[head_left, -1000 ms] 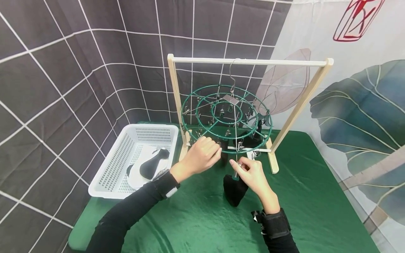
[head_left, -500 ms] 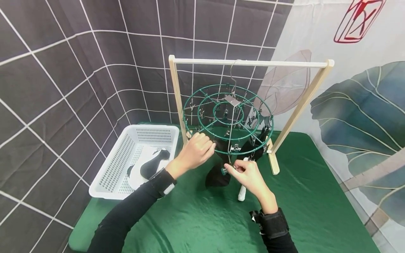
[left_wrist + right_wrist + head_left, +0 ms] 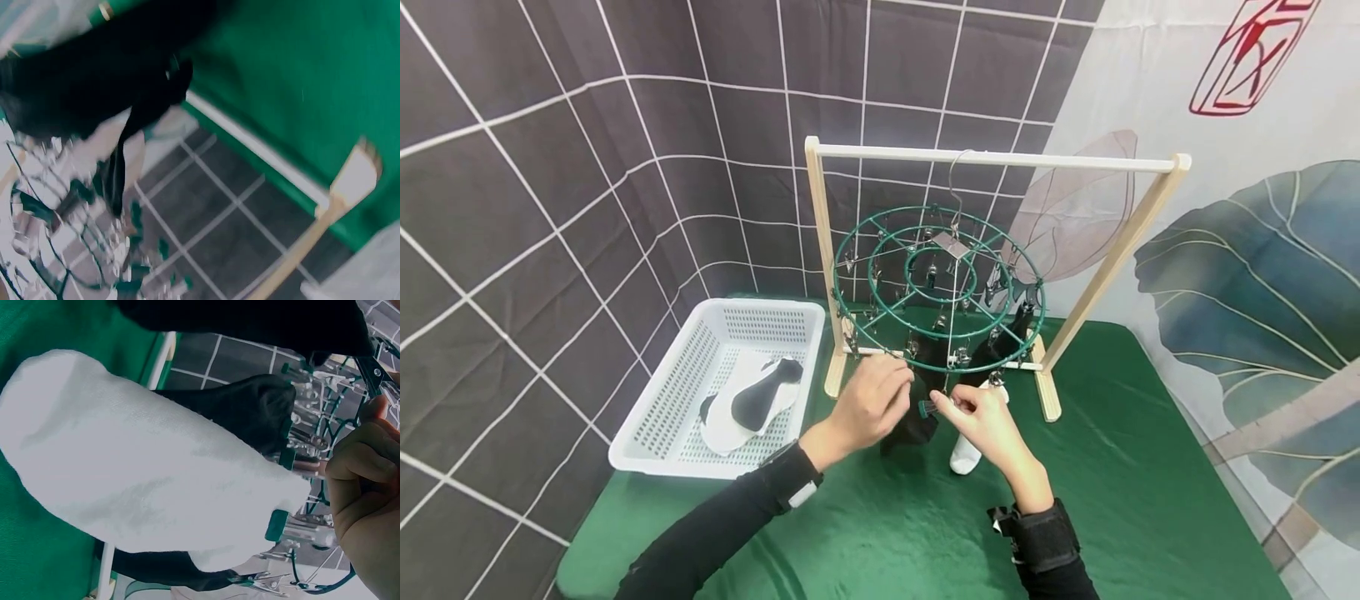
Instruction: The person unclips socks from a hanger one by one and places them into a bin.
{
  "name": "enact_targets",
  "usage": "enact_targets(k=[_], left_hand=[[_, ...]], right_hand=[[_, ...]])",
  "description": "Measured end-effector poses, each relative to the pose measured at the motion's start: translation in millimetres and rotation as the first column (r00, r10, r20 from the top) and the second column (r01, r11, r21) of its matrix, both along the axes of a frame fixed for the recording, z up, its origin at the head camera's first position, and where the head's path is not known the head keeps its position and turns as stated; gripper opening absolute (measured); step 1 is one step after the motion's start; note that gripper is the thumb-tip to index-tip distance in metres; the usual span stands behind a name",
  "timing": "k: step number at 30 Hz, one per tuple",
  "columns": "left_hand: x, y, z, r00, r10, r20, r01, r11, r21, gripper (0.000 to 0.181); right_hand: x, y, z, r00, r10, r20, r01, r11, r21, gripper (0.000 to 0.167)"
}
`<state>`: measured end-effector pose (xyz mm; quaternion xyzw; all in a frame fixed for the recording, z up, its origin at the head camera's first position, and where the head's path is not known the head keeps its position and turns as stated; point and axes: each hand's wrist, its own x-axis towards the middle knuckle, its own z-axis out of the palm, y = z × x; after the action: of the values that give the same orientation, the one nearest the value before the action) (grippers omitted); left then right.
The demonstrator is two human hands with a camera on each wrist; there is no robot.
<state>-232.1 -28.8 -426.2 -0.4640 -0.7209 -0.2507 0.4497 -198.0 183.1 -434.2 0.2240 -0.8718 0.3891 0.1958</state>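
In the head view my left hand (image 3: 868, 404) has curled fingers at the upper edge of a black sock (image 3: 912, 421), seemingly gripping it; the fingertips are hidden. Large and blurred, the same sock (image 3: 87, 75) fills the left wrist view's upper left. My right hand (image 3: 991, 425) pinches a green-tipped clip (image 3: 927, 408) beside the sock; whether the clip bites the cloth I cannot tell. That clip (image 3: 373, 372) hangs from a round green clip hanger (image 3: 910, 298). Near my right hand a white sock (image 3: 144, 462) hangs from the hanger's clips.
A wooden rack (image 3: 1000, 158) carries the hanger by its hook. Further black socks (image 3: 250, 412) hang behind the white one. To the left, a white basket (image 3: 651, 417) holds a white-and-grey sock (image 3: 752, 404). Green cloth (image 3: 910, 533) covers the table.
The black sock has swung leftward from beneath my right hand to my left hand. The clip in my right hand has tilted left. My left hand has dropped below the hanger's rim.
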Motion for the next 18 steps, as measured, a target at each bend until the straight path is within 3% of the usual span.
enact_targets(k=[1,2,3,4,5,7,8,9,10,12,13,16,18], left_hand=[[3.7,0.8,-4.5,0.997,-0.014,0.082,0.016,1.0,-0.027,0.021],[7.3,1.4,-9.0,0.983,-0.014,0.185,0.025,0.998,-0.061,0.026],[10.6,1.8,-13.6,0.951,0.001,0.309,0.032,0.994,-0.101,0.033],[12.9,2.3,-17.3,0.904,0.026,0.426,0.038,0.989,-0.14,0.041],[15.0,2.6,-20.9,0.847,0.061,0.529,0.04,0.983,-0.179,0.051],[17.2,3.5,-27.6,0.733,0.162,0.661,0.037,0.961,-0.275,0.069],[17.8,3.7,-30.2,0.693,0.205,0.691,0.041,0.946,-0.321,0.076],[17.9,3.7,-32.8,0.667,0.245,0.703,0.044,0.93,-0.366,0.081],[17.8,3.3,-35.1,0.658,0.284,0.697,0.044,0.91,-0.413,0.083],[17.3,1.7,-39.4,0.657,0.353,0.667,0.031,0.871,-0.491,0.082],[16.9,0.5,-41.0,0.657,0.369,0.657,0.025,0.861,-0.508,0.077],[15.8,-3.8,-44.7,0.651,0.382,0.656,0.013,0.859,-0.512,0.058],[14.8,-6.3,-45.8,0.642,0.353,0.68,0.012,0.883,-0.469,0.048]], right_hand=[[0.2,0.2,-0.2,1.0,-0.002,0.004,0.002,1.0,0.0,0.045],[0.5,0.4,-0.4,1.0,-0.005,0.009,0.005,1.0,0.001,0.045],[0.8,0.5,-0.7,1.0,-0.007,0.018,0.007,1.0,0.0,0.045],[0.6,0.7,-0.6,1.0,-0.008,0.022,0.008,1.0,-0.003,0.045],[0.4,0.8,-0.4,1.0,-0.008,0.027,0.008,1.0,-0.006,0.044],[0.3,0.8,-0.4,0.999,-0.007,0.04,0.008,1.0,-0.012,0.044],[0.2,0.8,-0.6,0.999,-0.007,0.045,0.008,1.0,-0.014,0.044],[0.2,0.6,-0.8,0.999,-0.009,0.05,0.01,1.0,-0.017,0.044],[0.2,0.4,-0.9,0.999,-0.008,0.052,0.009,1.0,-0.019,0.044],[0.5,-0.1,-1.0,0.998,-0.002,0.057,0.004,1.0,-0.023,0.044],[0.7,-0.3,-1.1,0.998,0.001,0.058,0.001,1.0,-0.024,0.044],[0.5,0.0,-1.4,0.999,0.006,0.049,-0.005,1.0,-0.026,0.044],[0.0,1.1,-1.9,0.999,0.003,0.04,-0.002,1.0,-0.023,0.045]])
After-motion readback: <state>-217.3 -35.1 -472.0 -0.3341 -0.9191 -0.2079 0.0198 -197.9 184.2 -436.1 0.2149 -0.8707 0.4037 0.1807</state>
